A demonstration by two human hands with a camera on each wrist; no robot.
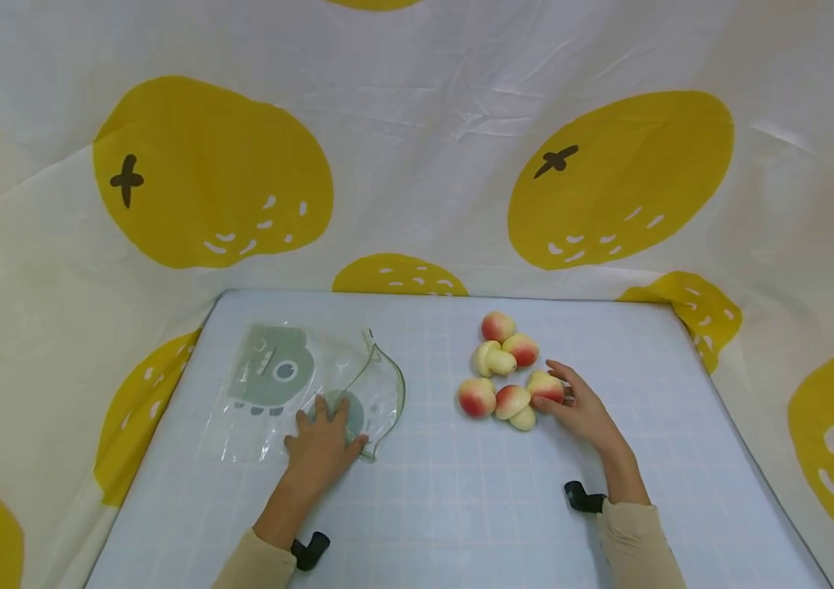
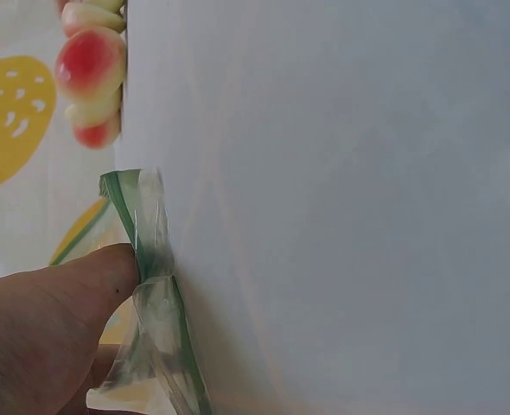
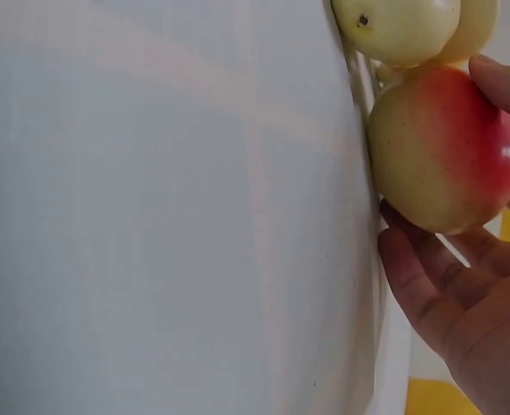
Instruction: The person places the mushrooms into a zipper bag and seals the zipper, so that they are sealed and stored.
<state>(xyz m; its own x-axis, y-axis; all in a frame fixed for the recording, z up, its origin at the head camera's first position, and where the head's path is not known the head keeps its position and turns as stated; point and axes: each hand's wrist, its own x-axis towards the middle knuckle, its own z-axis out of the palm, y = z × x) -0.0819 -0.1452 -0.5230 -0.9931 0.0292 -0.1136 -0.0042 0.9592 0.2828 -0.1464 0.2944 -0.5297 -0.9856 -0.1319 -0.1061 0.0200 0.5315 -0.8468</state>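
mushroom at the right end of the near row, on the table off to the right of the bag, is the one in hand. the right hand curves thumb and fingers around it, open about as wide as the cap; how hard it squeezes i can't tell. imo the trick is getting fingertips well under the round side, cause that cap looks slick, and letting the thumb just steady it. also mind the five other mushrooms bunched alongside, easy to knock. the left hand is spread wide over the bag near its mouth, fingers pretty straight, not gripping anything as far as i can see. flat palm beats pinching there, thin plastic loves to skate around. material-wise, the mushrooms look smooth and glossy, red fading to creamy yellow, chubby caps on stubby stems. the bag's clear and crinkly, with a grey-green one-eyed monster print and green edges bowed apart. behind it all hangs a wrinkly white cloth with big yellow fruit shapes.
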